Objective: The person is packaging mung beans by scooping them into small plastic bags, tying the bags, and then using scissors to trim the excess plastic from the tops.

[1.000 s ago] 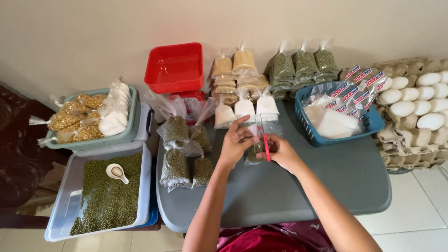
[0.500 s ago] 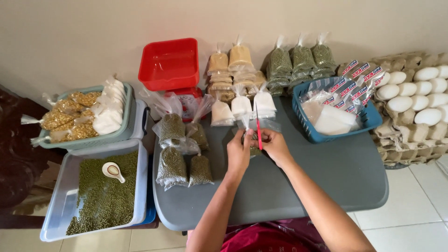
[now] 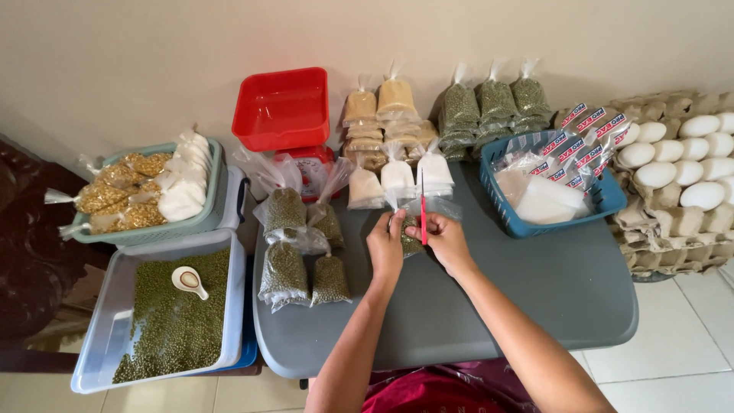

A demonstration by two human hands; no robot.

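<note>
Over the grey plastic tabletop [image 3: 535, 298], the left hand [image 3: 386, 246] closes around a small clear plastic bag of green mung beans [image 3: 410, 233], pinching its neck. The right hand [image 3: 446, 239] grips the same bag from the other side, fingers curled shut, with a thin red strip [image 3: 423, 206] standing upright between them. Four filled bean bags [image 3: 300, 252] lie just left.
</note>
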